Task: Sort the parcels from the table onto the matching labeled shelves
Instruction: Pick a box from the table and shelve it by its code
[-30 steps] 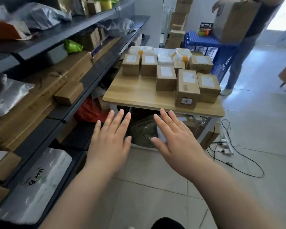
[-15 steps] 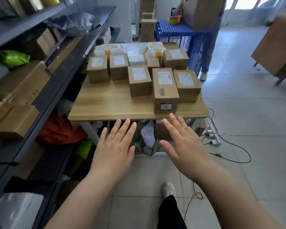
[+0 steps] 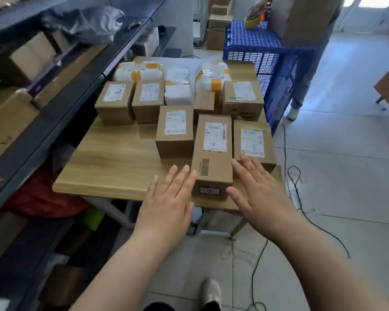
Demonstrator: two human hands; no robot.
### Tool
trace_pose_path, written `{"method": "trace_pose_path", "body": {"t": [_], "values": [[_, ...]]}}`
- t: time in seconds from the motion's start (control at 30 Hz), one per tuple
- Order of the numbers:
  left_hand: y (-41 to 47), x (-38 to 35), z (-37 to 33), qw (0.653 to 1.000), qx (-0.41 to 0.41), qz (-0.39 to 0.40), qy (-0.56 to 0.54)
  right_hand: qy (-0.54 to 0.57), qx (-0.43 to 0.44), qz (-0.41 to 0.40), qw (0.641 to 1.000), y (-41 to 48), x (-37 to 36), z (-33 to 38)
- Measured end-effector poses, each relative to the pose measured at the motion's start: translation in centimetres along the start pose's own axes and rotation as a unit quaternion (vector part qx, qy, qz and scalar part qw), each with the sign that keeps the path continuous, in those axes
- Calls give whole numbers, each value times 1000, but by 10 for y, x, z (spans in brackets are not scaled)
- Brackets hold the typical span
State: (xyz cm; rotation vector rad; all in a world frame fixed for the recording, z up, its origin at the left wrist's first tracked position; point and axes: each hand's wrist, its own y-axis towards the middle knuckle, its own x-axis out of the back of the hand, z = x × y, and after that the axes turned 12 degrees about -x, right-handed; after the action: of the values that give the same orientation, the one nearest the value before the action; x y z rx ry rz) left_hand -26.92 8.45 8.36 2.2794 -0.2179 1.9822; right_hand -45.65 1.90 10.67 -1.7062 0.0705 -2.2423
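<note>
- Head view: long parcel marked 1-8 lies at the near edge of the surface, long axis running straight away from the person.
- Left hand just left of it, right hand just right; both flat-fingered, holding nothing.
- Judged equally near, suiting a two-sided grasp.

shelves at L: cut by frame edge, contents blurred | 2nd person top R: cut off above, torso behind big carton | parcel labels: fine print too small to read | right hand covers near corner of box at table R edge | under table: dim, unclear
</note>
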Motion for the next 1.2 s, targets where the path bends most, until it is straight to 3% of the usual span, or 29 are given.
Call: {"method": "trace_pose_path", "body": {"t": [0.47,0.67,0.93,1.07,1.2], "values": [[69,-18,89,998,36,52,-17,-26,50,62,996,110,-16,44],[114,-27,177,997,48,48,-42,11,0,86,996,187,-27,89],[191,-45,243,980,57,126,-141,174,-137,109,969,279,-55,129],[225,-66,258,955,78,154,-240,183,-176,117,960,301,-66,138],[242,-82,261,877,137,154,-435,207,-226,139,941,313,-71,148]]}}
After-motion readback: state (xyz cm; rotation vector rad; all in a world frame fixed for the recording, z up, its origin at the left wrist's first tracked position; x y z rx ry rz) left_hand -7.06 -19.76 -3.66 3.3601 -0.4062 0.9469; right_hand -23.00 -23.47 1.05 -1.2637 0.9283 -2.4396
